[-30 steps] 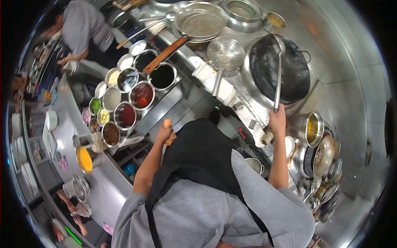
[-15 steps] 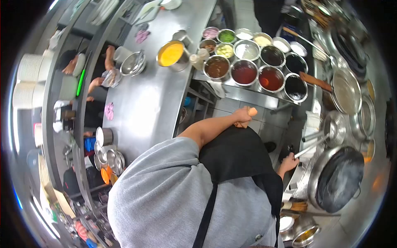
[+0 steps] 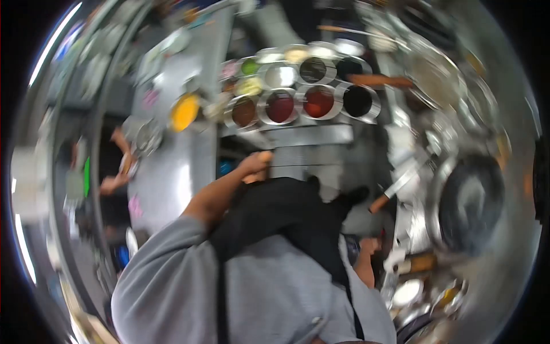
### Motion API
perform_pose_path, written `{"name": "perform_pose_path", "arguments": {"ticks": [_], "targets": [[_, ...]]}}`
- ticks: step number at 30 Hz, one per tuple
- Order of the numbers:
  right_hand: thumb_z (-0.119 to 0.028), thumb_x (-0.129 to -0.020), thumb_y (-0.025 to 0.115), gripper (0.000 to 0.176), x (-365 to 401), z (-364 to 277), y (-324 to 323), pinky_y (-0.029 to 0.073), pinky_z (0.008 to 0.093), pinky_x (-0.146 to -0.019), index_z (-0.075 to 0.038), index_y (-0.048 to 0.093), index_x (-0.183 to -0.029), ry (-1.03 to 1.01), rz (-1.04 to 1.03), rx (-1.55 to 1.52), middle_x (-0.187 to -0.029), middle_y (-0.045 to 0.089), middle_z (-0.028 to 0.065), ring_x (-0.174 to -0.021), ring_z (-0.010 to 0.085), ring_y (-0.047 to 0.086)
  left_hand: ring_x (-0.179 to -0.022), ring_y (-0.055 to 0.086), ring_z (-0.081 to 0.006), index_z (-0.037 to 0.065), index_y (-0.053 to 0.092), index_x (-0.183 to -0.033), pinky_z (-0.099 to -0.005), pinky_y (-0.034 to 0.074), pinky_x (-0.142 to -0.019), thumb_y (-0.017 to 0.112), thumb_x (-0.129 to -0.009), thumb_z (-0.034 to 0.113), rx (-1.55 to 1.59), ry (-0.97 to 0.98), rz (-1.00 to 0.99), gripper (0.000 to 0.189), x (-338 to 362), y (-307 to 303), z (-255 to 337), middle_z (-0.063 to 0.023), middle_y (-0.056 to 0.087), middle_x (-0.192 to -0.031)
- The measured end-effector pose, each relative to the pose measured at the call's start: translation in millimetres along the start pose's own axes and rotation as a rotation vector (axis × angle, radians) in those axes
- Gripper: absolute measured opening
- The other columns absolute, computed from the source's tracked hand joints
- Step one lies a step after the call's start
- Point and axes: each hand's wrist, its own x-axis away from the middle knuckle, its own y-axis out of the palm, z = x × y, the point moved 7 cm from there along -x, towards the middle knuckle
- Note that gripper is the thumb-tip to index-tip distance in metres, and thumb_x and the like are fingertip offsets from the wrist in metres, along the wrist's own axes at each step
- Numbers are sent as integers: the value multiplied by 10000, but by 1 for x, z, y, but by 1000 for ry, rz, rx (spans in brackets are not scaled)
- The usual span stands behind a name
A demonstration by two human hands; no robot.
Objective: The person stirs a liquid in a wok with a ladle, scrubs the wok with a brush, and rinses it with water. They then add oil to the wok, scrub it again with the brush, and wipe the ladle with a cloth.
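Note:
My left hand (image 3: 252, 165) is held in front of the black apron (image 3: 275, 212), fingers closed round a rounded orange-tan thing (image 3: 264, 156) whose end sticks out of the fist. Its kind is not clear. Low on the right side is my right hand (image 3: 370, 246), smeared by motion, its fingers unreadable. Above it, apart from the hand, a long handle with a brown end (image 3: 378, 203) points out from the stove side. A large black wok (image 3: 471, 203) lies to the right of that handle.
Steel pots of red sauce (image 3: 318, 102), dark liquid (image 3: 358, 102) and chopped ingredients stand ahead. On the left steel counter (image 3: 166, 189) is a pot of yellow liquid (image 3: 185, 112). Another person's hands (image 3: 117, 180) work over the counter's far side. Several pans line the right.
The view has swung, blurring everything; the sauce pots sit further left in view. My right hand has let go of the long handle and moved back towards my body. My left hand keeps its hold.

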Motion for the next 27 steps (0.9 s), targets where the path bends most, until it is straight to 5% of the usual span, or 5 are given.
{"name": "perform_pose_path", "arguments": {"ticks": [3, 7, 11, 15, 27], "targets": [[-274, -912, 505, 347, -34, -10, 60, 414, 587, -983, -131, 758, -1102, -287, -335, 38, -1234, 675, 136, -1205, 348, 580, -1067, 650, -350, 48, 634, -1190, -430, 494, -914, 707, -735, 274, -9, 93, -69, 513, -30, 5, -23, -182, 687, -1128], [-644, -953, 427, 771, -46, 14, 16, 312, 504, -1131, -42, 491, -1429, 203, -383, -963, -1458, 478, 225, -1408, 319, 391, -1170, 584, -402, -9, 547, -1241, -452, 484, -974, 728, -717, 362, -98, -13, -67, 667, -23, -3, 0, -251, 581, -1269], [-521, -1006, 480, 530, 31, -33, -242, 519, 347, -739, -26, 546, -1184, -237, -303, -2522, -957, 688, 121, -787, 184, 652, -1147, 607, -399, -26, 508, -1242, -452, 486, -958, 790, -706, 369, 37, -74, -181, 723, -38, 34, 18, -267, 628, -1193], [-61, -885, 581, 175, 81, 18, -356, 331, 274, -347, -23, 512, -1041, -28, 231, -2382, -593, 464, 9, -386, 117, 416, -1141, 620, -382, -33, 527, -1234, -433, 488, -954, 785, -686, 338, 120, 3, -212, 711, -64, 85, 42, -257, 642, -1182], [-137, -850, 547, 187, -215, 298, -593, 337, 321, -370, -32, 547, -696, 165, 681, -1508, -534, 480, 32, -361, 163, 429, -1059, 646, -373, -31, 552, -1154, -424, 500, -901, 759, -696, 279, 355, -55, -135, 590, 13, 114, 117, -238, 657, -1096]]}}
